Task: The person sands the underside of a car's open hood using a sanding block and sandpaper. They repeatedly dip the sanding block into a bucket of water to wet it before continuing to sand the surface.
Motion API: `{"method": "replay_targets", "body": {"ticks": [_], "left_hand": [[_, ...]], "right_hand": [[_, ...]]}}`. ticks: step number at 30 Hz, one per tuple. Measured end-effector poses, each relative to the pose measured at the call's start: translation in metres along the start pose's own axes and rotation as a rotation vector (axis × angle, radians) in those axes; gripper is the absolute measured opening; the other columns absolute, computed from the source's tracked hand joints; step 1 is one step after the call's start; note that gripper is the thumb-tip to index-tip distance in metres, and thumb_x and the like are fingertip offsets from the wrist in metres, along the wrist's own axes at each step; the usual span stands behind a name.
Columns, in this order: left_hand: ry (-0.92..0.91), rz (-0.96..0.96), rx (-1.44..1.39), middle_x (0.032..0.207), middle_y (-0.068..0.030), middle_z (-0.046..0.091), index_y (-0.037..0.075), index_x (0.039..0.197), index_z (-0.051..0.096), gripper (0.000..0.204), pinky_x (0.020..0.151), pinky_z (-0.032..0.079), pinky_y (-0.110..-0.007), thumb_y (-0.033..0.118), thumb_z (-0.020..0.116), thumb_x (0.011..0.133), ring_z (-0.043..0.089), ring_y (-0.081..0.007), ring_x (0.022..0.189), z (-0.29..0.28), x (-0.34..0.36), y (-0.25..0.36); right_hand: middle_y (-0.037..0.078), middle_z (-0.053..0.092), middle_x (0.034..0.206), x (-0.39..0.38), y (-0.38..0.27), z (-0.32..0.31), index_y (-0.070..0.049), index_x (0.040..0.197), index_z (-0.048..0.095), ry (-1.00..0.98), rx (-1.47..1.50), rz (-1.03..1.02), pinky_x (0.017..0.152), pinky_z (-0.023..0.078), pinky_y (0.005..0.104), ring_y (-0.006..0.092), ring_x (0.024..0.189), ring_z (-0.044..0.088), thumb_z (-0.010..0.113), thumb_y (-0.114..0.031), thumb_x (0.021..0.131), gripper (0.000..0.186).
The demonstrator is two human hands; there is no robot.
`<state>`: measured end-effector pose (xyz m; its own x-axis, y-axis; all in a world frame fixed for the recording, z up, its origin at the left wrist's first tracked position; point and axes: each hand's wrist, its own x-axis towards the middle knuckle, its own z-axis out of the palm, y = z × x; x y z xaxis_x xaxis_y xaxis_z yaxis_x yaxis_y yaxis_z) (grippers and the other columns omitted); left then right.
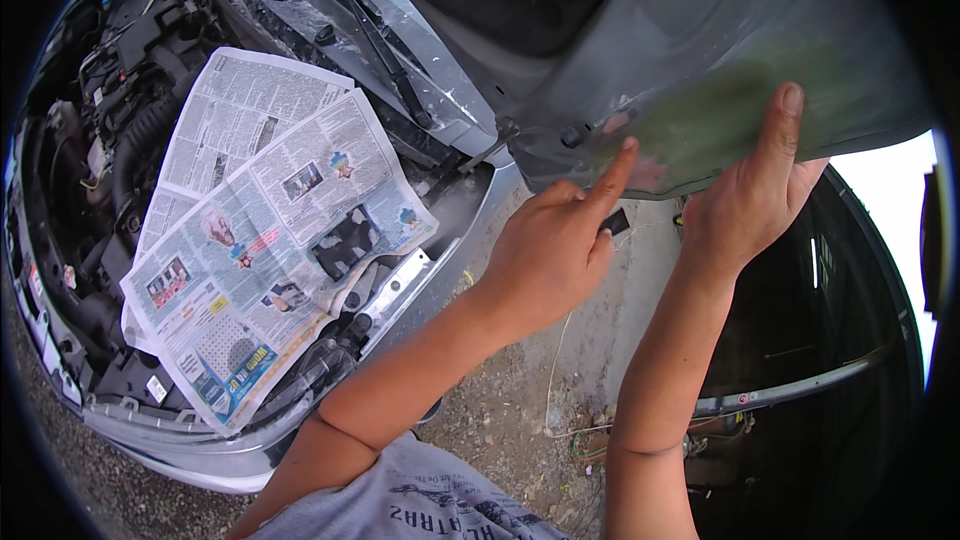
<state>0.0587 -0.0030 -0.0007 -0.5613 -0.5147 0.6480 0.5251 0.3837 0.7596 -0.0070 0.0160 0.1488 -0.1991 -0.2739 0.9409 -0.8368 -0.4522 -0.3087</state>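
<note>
Head view, starting at the far left: what is there?

An open engine bay, with dark parts and hoses packed inside. Overlapping newspaper sheets lie across its right part, the nearer one reaching over the front edge.

And beyond the paper?

A black wiper arm lies near the base of the windscreen. Lower down, the person's grey printed shirt shows at the bottom edge, above gravel.

Now the left hand: has it got hold of anything?

I cannot tell. Its index finger is stretched out, the tip at a pinkish patch near the panel's lower edge; whether it touches is unclear. The other fingers are curled, and a small dark piece shows just beside the thumb, perhaps held, perhaps behind it.

Where is the panel itself?

The raised grey panel fills the upper right, tilted above both hands, with a greenish patch right of the pinkish one.

And the right hand?

It grasps the panel's lower edge, thumb flat on the near face, fingers mostly hidden behind. Farther right stands a dark, glossy vehicle.
</note>
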Motion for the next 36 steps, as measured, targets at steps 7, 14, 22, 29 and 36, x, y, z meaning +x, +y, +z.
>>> {"method": "replay_targets", "body": {"ticks": [7,14,22,29,36], "left_hand": [[-0.219,0.037,-0.064,0.094,-0.0179,0.061,0.025,0.163,0.007,0.096,0.081,0.051,-0.042,0.007,0.061,0.085,0.061,-0.0340,0.086,-0.004,0.019,-0.010],[-0.277,-0.031,-0.057,0.094,-0.0153,0.060,0.028,0.163,0.003,0.098,0.080,0.051,-0.039,0.008,0.061,0.086,0.059,-0.0303,0.082,0.002,0.017,-0.023],[-0.290,-0.052,-0.035,0.097,-0.0176,0.062,0.028,0.162,0.002,0.097,0.082,0.050,-0.041,0.009,0.060,0.087,0.059,-0.0324,0.086,0.003,0.012,-0.029],[-0.322,-0.124,0.011,0.097,-0.0194,0.062,0.027,0.162,0.003,0.095,0.088,0.050,-0.043,0.009,0.058,0.088,0.062,-0.0353,0.096,0.004,0.004,-0.034],[-0.372,-0.271,0.065,0.097,-0.0194,0.062,0.027,0.162,-0.001,0.095,0.087,0.050,-0.043,0.011,0.057,0.088,0.062,-0.0353,0.093,0.009,-0.004,-0.043]], "right_hand": [[0.008,0.064,0.118,0.000,0.003,0.004,0.001,0.127,0.055,-0.002,0.011,-0.042,0.093,0.047,0.0289,0.0144,0.106,0.061,0.062,-0.018,0.101,0.032],[0.008,0.064,0.118,0.000,0.002,0.005,0.002,0.125,0.057,0.020,0.012,-0.009,0.094,0.046,0.0290,0.0150,0.107,0.061,0.065,-0.022,0.100,0.036],[0.009,0.064,0.119,-0.001,0.000,0.004,0.002,0.126,0.057,0.032,-0.042,-0.009,0.095,0.046,0.0290,0.0160,0.109,0.060,0.066,-0.024,0.099,0.039],[0.008,0.063,0.120,-0.002,-0.001,0.005,0.002,0.128,0.056,0.030,-0.003,0.016,0.096,0.045,0.0296,0.0161,0.110,0.060,0.066,-0.024,0.099,0.039],[0.008,0.063,0.120,-0.002,-0.003,0.003,0.001,0.129,0.055,0.006,-0.033,0.028,0.097,0.044,0.0296,0.0152,0.110,0.059,0.063,-0.023,0.101,0.038]]}}
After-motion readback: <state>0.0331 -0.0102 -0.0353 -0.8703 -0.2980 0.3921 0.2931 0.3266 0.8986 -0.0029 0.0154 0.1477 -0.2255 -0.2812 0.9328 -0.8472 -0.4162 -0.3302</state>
